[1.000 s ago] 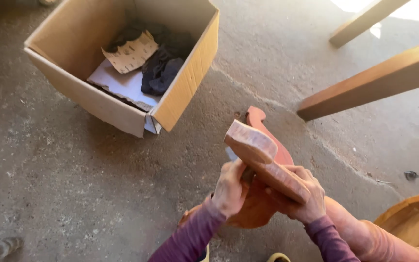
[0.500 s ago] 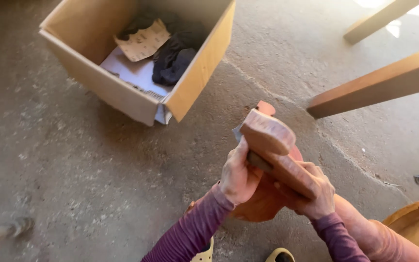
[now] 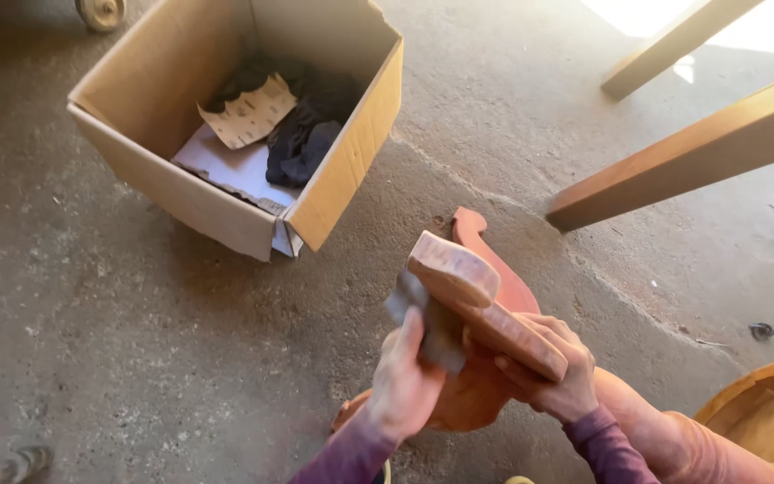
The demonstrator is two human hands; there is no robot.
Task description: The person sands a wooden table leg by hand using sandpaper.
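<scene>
Two hands are engaged on one curved wooden piece (image 3: pixel 485 309), which is held tilted above the concrete floor (image 3: pixel 118 358), in front of a second reddish shaped board (image 3: pixel 494 269) lying below it; the right hand (image 3: pixel 553 372) is closed round the lower end of the piece, and the left hand (image 3: pixel 405 381) is closed on a grey pad (image 3: pixel 427 318), probably abrasive, pressed against its side; the piece is judged stiff, solid and moderately heavy, its dusty faces somewhat slippery; a firm hold is best taken across the thick lower end, away from the narrow rounded tip; an open cardboard box (image 3: pixel 351 170) holding dark cloth (image 3: pixel 302 143) and paper stands well apart.
</scene>
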